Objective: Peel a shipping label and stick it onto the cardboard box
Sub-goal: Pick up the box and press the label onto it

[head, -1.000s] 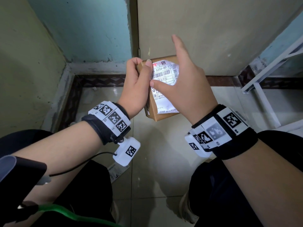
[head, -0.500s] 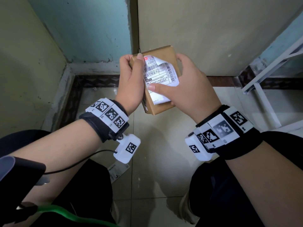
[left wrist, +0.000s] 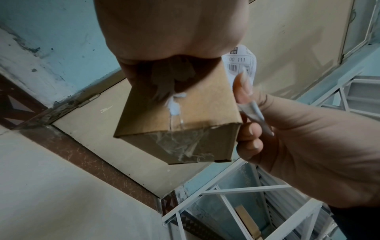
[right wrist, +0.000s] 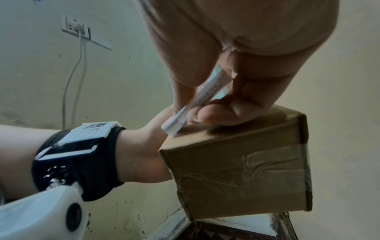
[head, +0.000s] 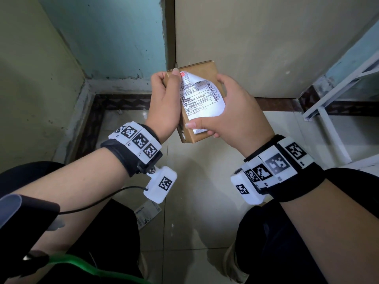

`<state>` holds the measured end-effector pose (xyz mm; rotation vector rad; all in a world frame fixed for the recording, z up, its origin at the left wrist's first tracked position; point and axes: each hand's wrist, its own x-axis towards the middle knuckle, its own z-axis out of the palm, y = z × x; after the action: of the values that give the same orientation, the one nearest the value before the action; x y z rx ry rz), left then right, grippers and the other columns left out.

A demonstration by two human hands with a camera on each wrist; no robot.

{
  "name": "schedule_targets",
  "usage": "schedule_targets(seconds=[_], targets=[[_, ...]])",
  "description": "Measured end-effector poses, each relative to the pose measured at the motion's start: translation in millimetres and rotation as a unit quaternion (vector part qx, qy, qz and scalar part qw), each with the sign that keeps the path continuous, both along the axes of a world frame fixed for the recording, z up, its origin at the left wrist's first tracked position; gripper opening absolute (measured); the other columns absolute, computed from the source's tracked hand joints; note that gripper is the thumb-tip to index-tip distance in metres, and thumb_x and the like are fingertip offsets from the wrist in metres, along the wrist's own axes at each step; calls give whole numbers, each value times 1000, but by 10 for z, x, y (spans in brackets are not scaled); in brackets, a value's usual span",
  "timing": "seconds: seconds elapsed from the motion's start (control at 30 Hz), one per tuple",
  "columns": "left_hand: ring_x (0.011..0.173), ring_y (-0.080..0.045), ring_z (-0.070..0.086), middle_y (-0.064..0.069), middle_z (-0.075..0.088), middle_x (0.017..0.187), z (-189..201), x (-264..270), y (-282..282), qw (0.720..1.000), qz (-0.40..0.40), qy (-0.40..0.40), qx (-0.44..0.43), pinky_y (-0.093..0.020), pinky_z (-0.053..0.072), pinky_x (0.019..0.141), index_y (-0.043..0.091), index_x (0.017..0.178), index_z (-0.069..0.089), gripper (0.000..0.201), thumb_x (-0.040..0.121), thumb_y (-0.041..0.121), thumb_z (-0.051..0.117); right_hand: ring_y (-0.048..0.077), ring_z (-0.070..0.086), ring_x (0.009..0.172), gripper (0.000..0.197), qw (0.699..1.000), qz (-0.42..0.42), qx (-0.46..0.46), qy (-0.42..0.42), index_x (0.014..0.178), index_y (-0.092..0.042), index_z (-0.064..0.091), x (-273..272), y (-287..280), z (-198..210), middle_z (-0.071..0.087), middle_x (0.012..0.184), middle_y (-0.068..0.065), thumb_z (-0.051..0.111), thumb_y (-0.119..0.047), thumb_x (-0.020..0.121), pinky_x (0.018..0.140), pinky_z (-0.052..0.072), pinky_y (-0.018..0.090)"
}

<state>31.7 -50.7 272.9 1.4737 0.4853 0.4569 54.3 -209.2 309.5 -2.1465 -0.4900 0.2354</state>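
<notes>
I hold a small brown cardboard box (head: 207,70) in the air in front of me. My left hand (head: 166,89) grips its left side, with the thumb on the top left corner of the white shipping label (head: 200,99). My right hand (head: 207,128) pinches the label's lower edge between thumb and fingers. The label's upper right part curls away from the box face. In the left wrist view the box (left wrist: 180,113) shows clear tape on its end and the label (left wrist: 240,65) stands behind it. In the right wrist view the label edge (right wrist: 205,95) sits between my fingers, above the box (right wrist: 236,170).
A slip of paper (head: 147,216) lies on the tiled floor between my knees. A white metal rack (head: 328,111) stands at the right. Walls and a beige door (head: 266,37) close in ahead. A wall socket with a cable (right wrist: 76,27) is at the left.
My right hand went from pressing flat on the label to pinching its lower edge. The label's upper right part has lifted off the box, and the box sits a little lower and more tilted.
</notes>
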Motion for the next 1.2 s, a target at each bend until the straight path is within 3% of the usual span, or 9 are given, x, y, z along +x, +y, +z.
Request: schedule_targets(seconds=[0.07,0.2,0.47,0.6,0.7,0.8,1.03,1.1,1.2], targets=[[67,10,55,8,51,92,-2,5,-1,1000,0,6,-1,-13,47,68,21,105,41,20,117,36,43,16,71,76,115,1000,4,9,8,155,-25,42,8,2,-13,74,105,-2,104,-33,58,49,53,15],[75,3,53,8,50,92,-6,5,-2,1000,0,15,1,-11,46,66,18,108,41,21,117,37,43,22,74,90,124,1000,11,8,2,158,-25,40,42,1,-55,73,114,-4,105,-40,54,58,56,19],[76,4,55,8,52,93,-22,20,14,999,-5,37,7,-9,46,65,16,112,42,23,117,39,42,17,67,109,125,999,20,20,14,160,-19,41,27,-18,-35,66,130,-4,107,-30,54,52,57,12],[83,3,55,10,52,96,-16,15,3,999,-3,48,9,-11,46,69,16,115,44,26,117,42,40,9,68,96,112,999,22,24,7,151,-20,49,10,-34,-6,65,106,-17,106,-27,56,51,60,19],[88,-2,55,9,51,98,-14,26,14,999,4,52,4,-24,45,80,18,111,46,25,116,43,40,11,68,79,87,1000,22,3,-18,128,-22,60,8,-35,-11,72,94,-12,105,-42,55,53,61,30],[88,-5,54,8,49,96,-25,51,41,999,6,51,-9,-31,47,86,22,104,45,24,115,42,41,17,72,87,88,998,13,-31,-48,122,-27,61,-8,-12,-37,77,100,-9,96,-67,51,70,63,45],[86,-13,57,4,52,94,-71,90,101,999,-10,34,-38,-38,48,79,17,105,44,40,93,55,48,31,64,105,112,966,-51,-223,-122,132,-31,53,-15,-38,-14,57,116,3,75,-95,43,82,57,42],[91,-18,66,-4,60,97,-81,110,126,998,-12,42,-48,-37,50,74,16,108,46,50,87,61,46,29,62,110,121,972,-53,-209,-89,139,-31,49,12,-39,-38,54,123,4,73,-98,41,88,58,45],[113,-29,76,-19,72,123,-111,132,152,996,12,46,-81,-46,60,82,3,120,57,76,86,70,46,11,69,106,104,996,-23,-84,21,125,-31,62,75,-18,-146,72,117,-12,77,-93,42,92,60,45]])
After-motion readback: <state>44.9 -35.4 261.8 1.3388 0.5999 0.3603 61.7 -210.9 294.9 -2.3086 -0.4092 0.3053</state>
